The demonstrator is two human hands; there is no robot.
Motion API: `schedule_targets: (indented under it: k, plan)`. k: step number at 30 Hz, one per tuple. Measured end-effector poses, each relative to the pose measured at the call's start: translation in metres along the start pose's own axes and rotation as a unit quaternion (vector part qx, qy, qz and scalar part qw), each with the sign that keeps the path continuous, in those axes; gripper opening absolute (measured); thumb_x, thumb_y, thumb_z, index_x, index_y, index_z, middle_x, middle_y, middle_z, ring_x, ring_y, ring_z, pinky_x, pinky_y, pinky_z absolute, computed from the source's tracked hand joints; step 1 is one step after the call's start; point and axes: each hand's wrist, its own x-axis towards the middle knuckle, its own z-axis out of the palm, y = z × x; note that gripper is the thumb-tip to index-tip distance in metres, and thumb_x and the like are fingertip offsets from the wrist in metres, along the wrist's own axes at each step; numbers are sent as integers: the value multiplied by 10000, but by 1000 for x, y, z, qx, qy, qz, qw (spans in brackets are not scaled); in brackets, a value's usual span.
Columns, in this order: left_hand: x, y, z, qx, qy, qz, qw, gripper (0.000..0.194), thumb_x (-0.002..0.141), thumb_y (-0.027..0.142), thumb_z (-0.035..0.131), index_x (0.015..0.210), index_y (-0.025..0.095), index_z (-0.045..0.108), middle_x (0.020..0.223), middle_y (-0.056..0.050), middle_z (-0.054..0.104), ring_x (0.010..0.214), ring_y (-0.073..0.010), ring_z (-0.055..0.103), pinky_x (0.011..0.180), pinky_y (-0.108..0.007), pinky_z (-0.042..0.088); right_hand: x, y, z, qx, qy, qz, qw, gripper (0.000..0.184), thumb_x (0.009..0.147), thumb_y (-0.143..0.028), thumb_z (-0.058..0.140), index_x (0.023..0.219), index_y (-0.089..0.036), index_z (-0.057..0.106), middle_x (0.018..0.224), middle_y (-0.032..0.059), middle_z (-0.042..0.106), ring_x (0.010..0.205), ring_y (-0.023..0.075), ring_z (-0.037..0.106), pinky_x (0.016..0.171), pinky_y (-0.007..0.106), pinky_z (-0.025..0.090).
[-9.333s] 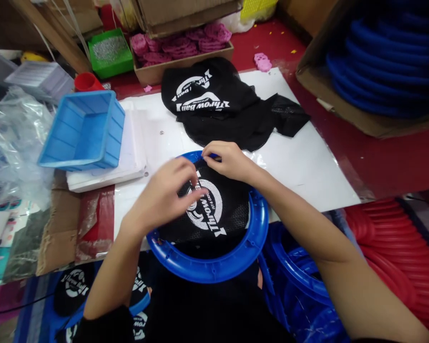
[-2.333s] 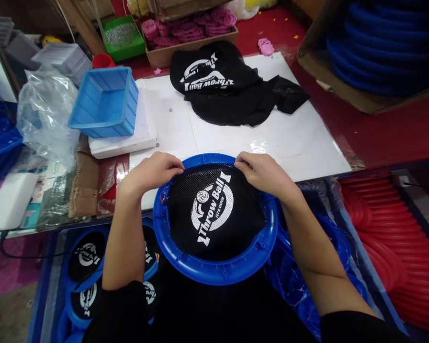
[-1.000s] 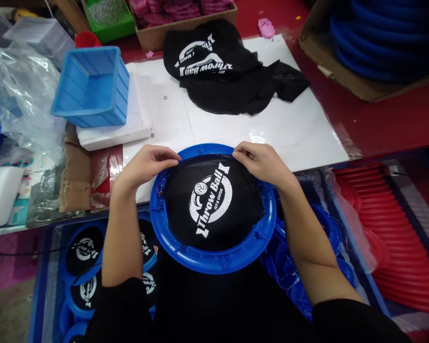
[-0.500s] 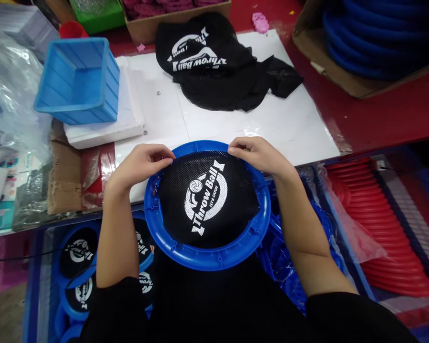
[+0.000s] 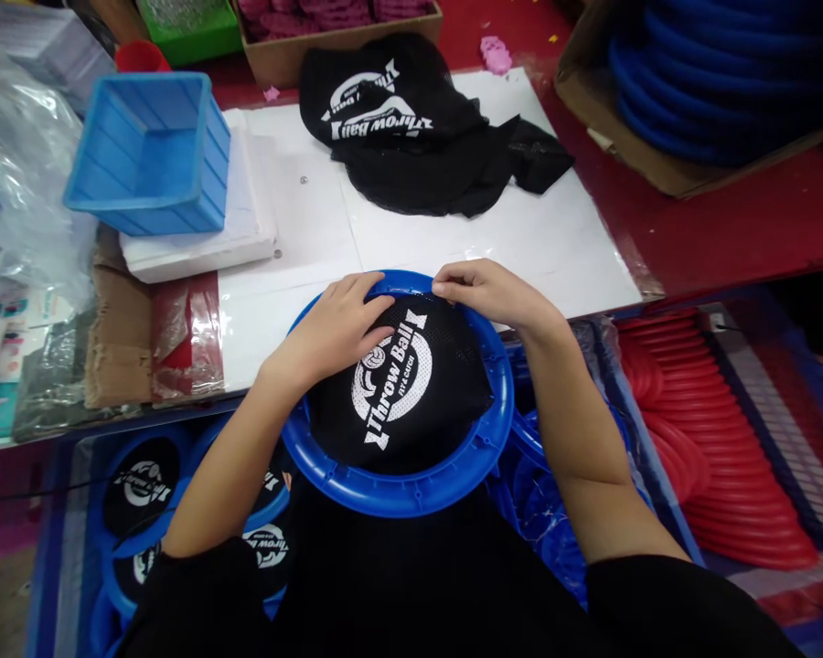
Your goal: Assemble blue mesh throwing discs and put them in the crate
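A blue plastic ring (image 5: 384, 493) rests partly at the table's edge and against my body, tilted, with a black mesh disc (image 5: 445, 402) printed "Throw Ball" lying in it. My left hand (image 5: 347, 320) lies across the upper left of the ring and mesh, fingers apart, the fingertips near the top rim. At the upper right of the ring, my right hand (image 5: 470, 285) pinches the mesh edge between thumb and forefinger. What lies beneath my left palm is hidden. Farther up the white board lies a heap of black printed mesh pieces (image 5: 411, 164).
To the left a blue bin (image 5: 147, 164) stands on a white block (image 5: 198, 247). At right, blue rings (image 5: 720, 82) fill a carton, and red rings (image 5: 733, 457) lie in a crate below. Several finished-looking discs (image 5: 141, 484) sit in a crate at lower left.
My left hand has moved right from the ring's upper-left rim and now spreads over the mesh. My right hand stays pinched at nearly the same place on the rim.
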Motion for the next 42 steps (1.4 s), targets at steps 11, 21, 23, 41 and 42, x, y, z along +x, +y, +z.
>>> schedule_targets:
  k: [11,21,23,41,42]
  plan:
    - [-3,-3,1,-24,49,-59,997,320,887,381,821,1051,145,681,1277,-162,599,1159,-328,612,1026,-493,546,-7,-9,0,-83,4,2,997,241,950,-382,545,873,-196,678,832,48,682,792,200,577,747,341,394]
    - [-2,-12,6,-138,128,-50,981,38,995,218,631,976,188,643,1193,-95,636,1123,-248,641,1042,-446,533,-4,-12,2,-118,14,-1,993,166,961,-303,528,851,-208,608,808,23,633,760,175,526,748,329,364]
    - [-4,-14,5,-161,149,-58,974,33,971,211,663,945,198,648,1156,-75,650,1118,-235,650,1037,-428,538,-6,-11,2,-107,16,-10,994,174,972,-312,515,861,-211,604,820,25,641,768,177,536,746,327,370]
    - [-8,-42,-12,-202,125,-39,971,75,919,213,616,867,199,668,981,-42,703,934,-201,672,875,-360,528,-6,-11,2,-69,1,-5,998,254,992,-420,523,905,-216,646,797,16,650,752,178,570,753,330,391]
    - [-8,-41,-11,-203,135,-39,969,70,914,209,614,858,201,654,973,-39,698,928,-196,670,872,-354,529,-5,-10,2,-71,0,-7,997,262,991,-429,523,903,-217,647,802,17,652,768,183,572,763,333,392]
